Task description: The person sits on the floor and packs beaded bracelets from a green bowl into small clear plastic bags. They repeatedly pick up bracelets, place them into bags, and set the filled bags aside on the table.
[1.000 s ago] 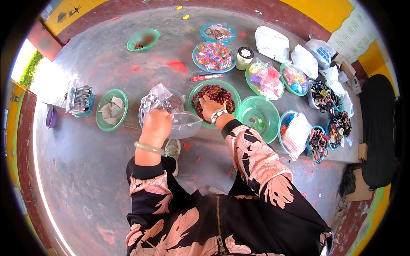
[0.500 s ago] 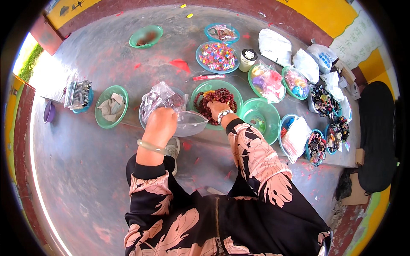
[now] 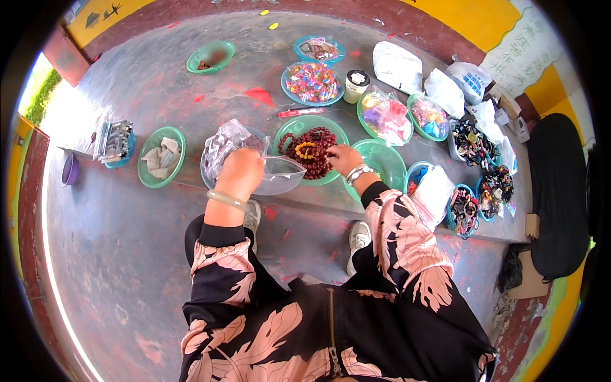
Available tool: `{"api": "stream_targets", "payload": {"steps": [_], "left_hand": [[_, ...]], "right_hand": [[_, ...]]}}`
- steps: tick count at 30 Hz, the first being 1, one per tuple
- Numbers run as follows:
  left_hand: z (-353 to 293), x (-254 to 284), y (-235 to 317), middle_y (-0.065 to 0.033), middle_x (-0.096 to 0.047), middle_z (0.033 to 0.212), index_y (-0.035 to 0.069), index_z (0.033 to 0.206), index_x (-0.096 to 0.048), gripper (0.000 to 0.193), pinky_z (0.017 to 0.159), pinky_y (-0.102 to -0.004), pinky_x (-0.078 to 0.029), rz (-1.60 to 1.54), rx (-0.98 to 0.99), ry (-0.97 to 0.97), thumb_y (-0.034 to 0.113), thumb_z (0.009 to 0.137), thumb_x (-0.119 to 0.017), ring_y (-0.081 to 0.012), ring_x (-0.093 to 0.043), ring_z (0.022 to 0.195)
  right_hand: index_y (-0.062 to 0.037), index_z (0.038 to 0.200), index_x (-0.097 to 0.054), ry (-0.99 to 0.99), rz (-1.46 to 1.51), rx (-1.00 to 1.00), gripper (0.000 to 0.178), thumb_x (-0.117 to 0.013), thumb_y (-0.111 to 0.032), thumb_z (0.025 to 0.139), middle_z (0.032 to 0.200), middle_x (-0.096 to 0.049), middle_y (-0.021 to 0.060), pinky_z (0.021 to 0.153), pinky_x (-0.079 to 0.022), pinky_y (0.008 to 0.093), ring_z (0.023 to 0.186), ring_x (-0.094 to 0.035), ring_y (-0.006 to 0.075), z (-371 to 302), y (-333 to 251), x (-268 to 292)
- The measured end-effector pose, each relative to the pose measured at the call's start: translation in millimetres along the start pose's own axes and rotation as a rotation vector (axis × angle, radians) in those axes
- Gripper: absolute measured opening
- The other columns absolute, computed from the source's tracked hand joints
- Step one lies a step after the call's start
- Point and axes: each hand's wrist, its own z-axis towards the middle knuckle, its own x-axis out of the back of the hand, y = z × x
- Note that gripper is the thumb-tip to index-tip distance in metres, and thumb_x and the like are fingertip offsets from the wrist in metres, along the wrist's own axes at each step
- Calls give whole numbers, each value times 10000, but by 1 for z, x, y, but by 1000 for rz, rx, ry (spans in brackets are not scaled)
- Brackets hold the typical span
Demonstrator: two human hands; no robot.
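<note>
My left hand (image 3: 243, 167) is closed on a clear plastic bag (image 3: 285, 170), whose mouth spreads out to the right over a bluish basin. More crumpled clear bags (image 3: 224, 141) lie in that basin, just beyond the hand. To the right is a green basin (image 3: 280, 130) heaped with dark red bead bracelets (image 3: 316, 167); a yellow-orange one (image 3: 305, 151) lies on top. My right hand (image 3: 347, 160) is at the right side of this heap, fingers pinched on dark red beads at its edge. Its fingertips are partly hidden by the beads.
An open green basin (image 3: 396, 167) stands beside my right wrist. Farther back are a plate of colourful small pieces (image 3: 312, 84), a lidded cup (image 3: 356, 86) and a red-and-white marker pen (image 3: 300, 112). Left, a green basin holds a cloth (image 3: 163, 159). Right are baskets of dark hair ties (image 3: 474, 143).
My right hand has moved from the middle of the bead heap to its right side, uncovering the yellow-orange bracelet. My left hand keeps its hold on the bag. The view has shifted slightly.
</note>
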Motion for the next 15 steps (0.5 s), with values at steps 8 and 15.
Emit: {"api": "stream_targets", "payload": {"steps": [8, 15], "left_hand": [[3, -21, 20, -229, -621, 783, -25, 739, -642, 232, 704, -452, -487, -7, -113, -59, 179, 800, -549, -393, -609, 765], [1, -38, 48, -218, -620, 757, -26, 747, -645, 241, 702, -451, -489, -13, -169, -119, 188, 807, -553, -390, -609, 753]], "right_hand": [[12, 1038, -626, -118, 537, -225, 301, -623, -143, 780, 759, -653, 71, 612, -488, 263, 633, -601, 109, -11, -41, 105], [-4, 1091, -596, -103, 749, -56, 269, -617, -65, 829, 806, -609, -3, 586, -444, 220, 643, -509, 62, -29, -60, 151]]}}
